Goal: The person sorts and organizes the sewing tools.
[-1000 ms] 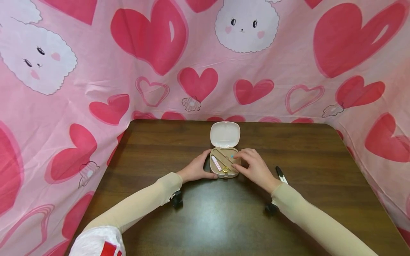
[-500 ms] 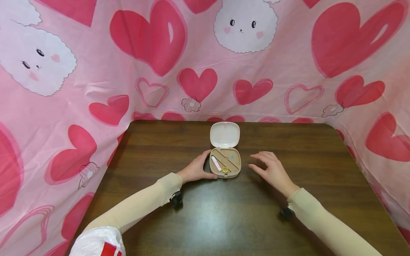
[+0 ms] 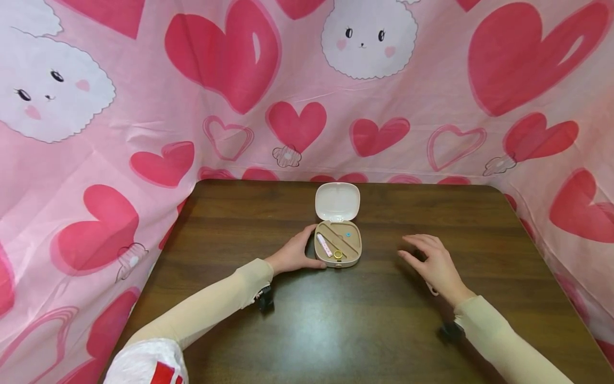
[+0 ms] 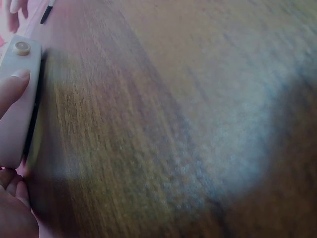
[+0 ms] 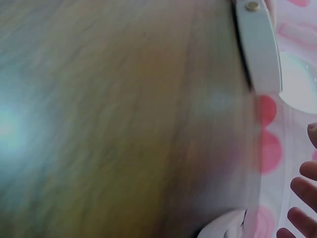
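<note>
A small white case (image 3: pixel 357 258) with a beige inside stands on the table, its lid (image 3: pixel 337 201) tipped back. My left hand (image 3: pixel 295 253) holds it at the left side, with the thumb (image 4: pixel 14 89) against the front wall near the round catch (image 4: pixel 22 47). Inside lie a slim white stick with pink print (image 3: pixel 324 245), a gold ring (image 3: pixel 338 255) and a tiny blue piece (image 3: pixel 348 234). Diagonal ridges divide the inside. My right hand (image 3: pixel 436 266) hovers to the right of the case, fingers spread and relaxed, holding nothing.
The brown wooden table (image 3: pixel 230 213) is backed by pink cloth (image 3: pixel 307 80) with hearts and white faces. A pen with a black end (image 4: pixel 46 14) shows in the left wrist view. A white object (image 5: pixel 224 225) sits at the bottom of the right wrist view.
My right hand has drawn away from over the case, moving right across the table. The left hand and the case have stayed in place.
</note>
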A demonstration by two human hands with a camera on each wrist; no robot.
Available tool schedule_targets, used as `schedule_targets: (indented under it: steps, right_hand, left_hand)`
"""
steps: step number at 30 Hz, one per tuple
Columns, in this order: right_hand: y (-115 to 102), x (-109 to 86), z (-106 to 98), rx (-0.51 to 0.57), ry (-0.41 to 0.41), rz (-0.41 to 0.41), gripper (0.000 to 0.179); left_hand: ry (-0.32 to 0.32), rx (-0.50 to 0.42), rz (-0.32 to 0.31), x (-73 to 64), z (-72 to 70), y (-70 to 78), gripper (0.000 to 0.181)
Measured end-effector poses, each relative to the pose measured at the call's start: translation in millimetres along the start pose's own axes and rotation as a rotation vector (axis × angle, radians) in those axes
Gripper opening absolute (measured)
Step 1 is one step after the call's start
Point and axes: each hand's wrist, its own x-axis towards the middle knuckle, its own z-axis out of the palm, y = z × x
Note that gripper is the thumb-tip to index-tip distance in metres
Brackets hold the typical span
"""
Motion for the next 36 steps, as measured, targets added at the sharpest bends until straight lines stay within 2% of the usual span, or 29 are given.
schedule_targets:
  steps: [10, 12, 16, 19, 25, 32, 36]
  right_hand:
    - [17, -18.1, -7, -0.031, -0.036, 0.099, 0.044]
    - [19, -21.3, -8, -0.045, -0.05, 0.139, 0.046]
    - [24, -25.9, -10, -0.091, -0.083, 0.202, 0.057]
    - [28, -28.0, -10, -0.123, -0.097, 0.211, 0.063]
    - [30, -27.8, -12, -0.136, -0.103, 0.222, 0.048]
    - [27, -26.8, -19, -0.15, -0.24, 0.33, 0.045]
    - [26, -25.4, -22, -0.151, -0.3, 0.361, 0.046]
  left_hand:
    - [-0.015, 0.009, -0.008, 1.0, 0.5, -0.6, 0.11]
    - [-0.015, 0.005, -0.01, 0.7, 0.2, -0.4, 0.11]
    - [-0.018, 0.008, -0.018, -0.2, 0.2, -0.2, 0.11]
    - [-0.016, 0.009, -0.017, -0.2, 0.5, -0.1, 0.11]
    - [-0.017, 0.009, -0.015, 0.3, -0.3, 0.5, 0.11]
    - [-0.015, 0.002, -0.011, 0.8, -0.2, 0.4, 0.109]
    - [-0.013, -0.001, -0.009, 1.3, 0.6, -1.0, 0.109]
